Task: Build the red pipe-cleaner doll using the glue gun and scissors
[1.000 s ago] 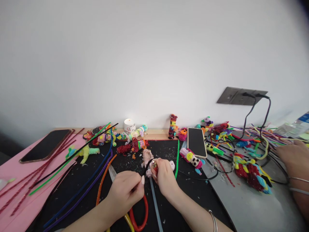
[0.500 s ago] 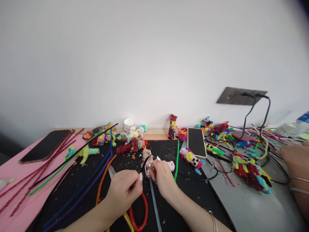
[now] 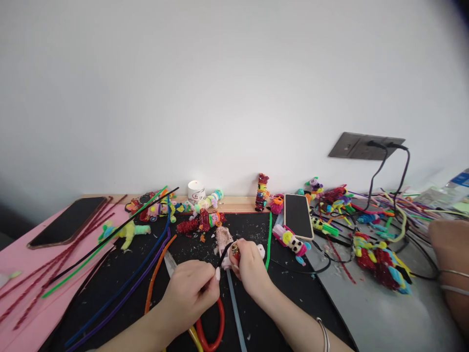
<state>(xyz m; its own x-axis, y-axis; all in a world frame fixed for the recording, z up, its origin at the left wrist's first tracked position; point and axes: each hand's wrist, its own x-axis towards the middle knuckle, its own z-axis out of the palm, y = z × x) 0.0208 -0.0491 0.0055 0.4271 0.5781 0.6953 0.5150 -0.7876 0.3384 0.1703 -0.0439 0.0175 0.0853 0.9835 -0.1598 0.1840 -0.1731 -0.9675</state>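
My left hand [image 3: 192, 288] is closed, its thumb and finger pinching a thin black pipe cleaner [image 3: 223, 254]. That strip curves up toward the small red lighter [image 3: 235, 252] with a gold metal top, gripped in my closed right hand [image 3: 252, 274]. Behind my right hand lies a pale pink glue gun [image 3: 223, 238], partly hidden, its tip crusted. A translucent glue stick [image 3: 236, 313] runs from it toward me. Scissors [image 3: 222, 318] with red and yellow handles lie partly under my left hand.
Blue, purple and orange pipe cleaners [image 3: 151, 288] lie to the left. Several pipe-cleaner figures [image 3: 208, 220] line the back. A phone [image 3: 298, 215] rests right of centre, another phone [image 3: 68, 222] at left. Cables hang from a wall socket [image 3: 366, 145]. Another person's arm [image 3: 450, 269] reaches in at right.
My right hand has tilted, turning the lighter's gold top more toward me. The black pipe cleaner now bends in a curve toward it. My left hand has shifted slightly right.
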